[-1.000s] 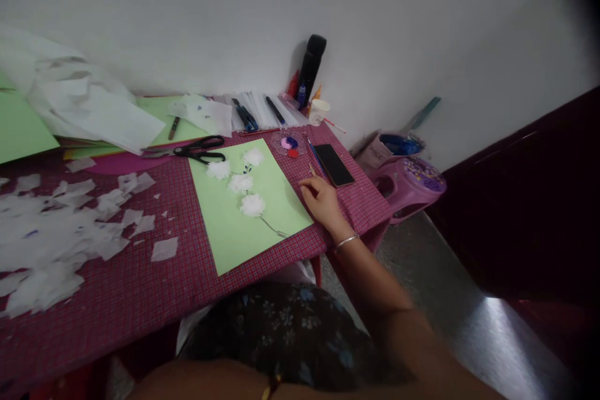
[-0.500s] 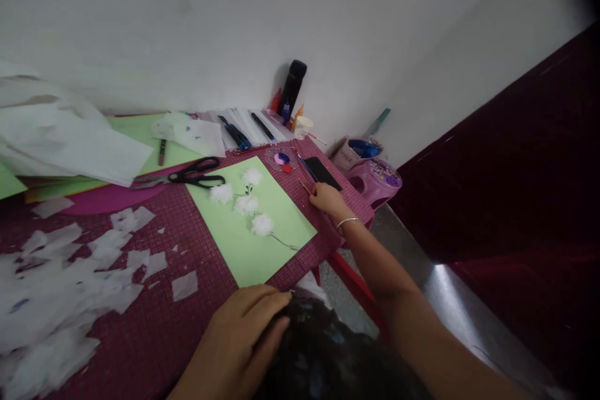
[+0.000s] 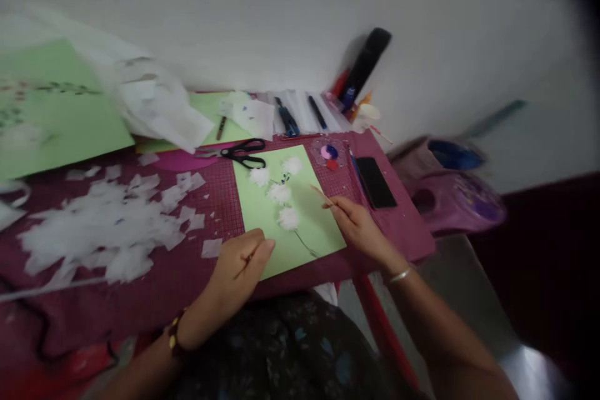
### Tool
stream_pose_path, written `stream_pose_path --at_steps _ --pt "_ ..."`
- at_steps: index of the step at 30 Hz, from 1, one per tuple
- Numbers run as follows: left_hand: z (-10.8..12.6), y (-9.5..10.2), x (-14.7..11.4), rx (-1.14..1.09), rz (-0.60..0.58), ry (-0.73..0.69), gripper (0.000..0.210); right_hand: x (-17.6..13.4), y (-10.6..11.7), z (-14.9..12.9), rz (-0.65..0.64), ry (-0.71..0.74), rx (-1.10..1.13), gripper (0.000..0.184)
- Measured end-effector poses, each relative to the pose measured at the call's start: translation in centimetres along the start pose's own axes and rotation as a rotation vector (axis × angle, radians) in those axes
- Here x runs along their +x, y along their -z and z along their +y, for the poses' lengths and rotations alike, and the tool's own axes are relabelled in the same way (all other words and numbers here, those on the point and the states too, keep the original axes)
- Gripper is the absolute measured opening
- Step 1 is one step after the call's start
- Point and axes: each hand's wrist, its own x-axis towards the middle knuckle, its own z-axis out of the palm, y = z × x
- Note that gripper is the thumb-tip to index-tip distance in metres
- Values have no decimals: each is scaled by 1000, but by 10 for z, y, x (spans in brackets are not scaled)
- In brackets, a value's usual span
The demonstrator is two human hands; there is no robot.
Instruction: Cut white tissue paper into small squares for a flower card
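My right hand (image 3: 360, 229) pinches a thin wooden stick (image 3: 320, 194), its tip over the right part of a light green sheet (image 3: 307, 165). White fluffy paper flowers (image 3: 287, 219) sit on this sheet, with small dark leaves and a drawn stem running to the lower edge. Curled into a loose fist, my left hand (image 3: 240, 270) is at the sheet's lower left edge; no object shows in it. Black-handled scissors (image 3: 244, 153) lie at the sheet's top left corner. A clear palette (image 3: 331, 153) with pink, blue and red paint is beyond its top right corner.
Loose white tissue squares (image 3: 107, 225) cover the table's left part. A phone (image 3: 376, 182) lies by a brush on the right. Behind are a cutter (image 3: 287, 117), a black pen (image 3: 317, 112) and a tall black object (image 3: 368, 59). A pink stool (image 3: 445, 203) stands past the table's edge.
My right hand has lifted the stick from beside the phone and brought it over the green sheet. My left hand has moved to the sheet's lower edge and curled. The view has shifted left.
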Motion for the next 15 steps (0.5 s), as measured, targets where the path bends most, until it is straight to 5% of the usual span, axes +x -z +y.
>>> stream_pose_path --at_steps 5,9,15 --pt "13 -41 -9 -206 149 325 38 3 14 5 -241 349 10 34" --pt "28 -63 -14 -291 173 304 37 6 18 9 -420 591 -58 32" --pt "29 -68 -16 -200 183 264 37 11 11 23 -419 704 -39 27"
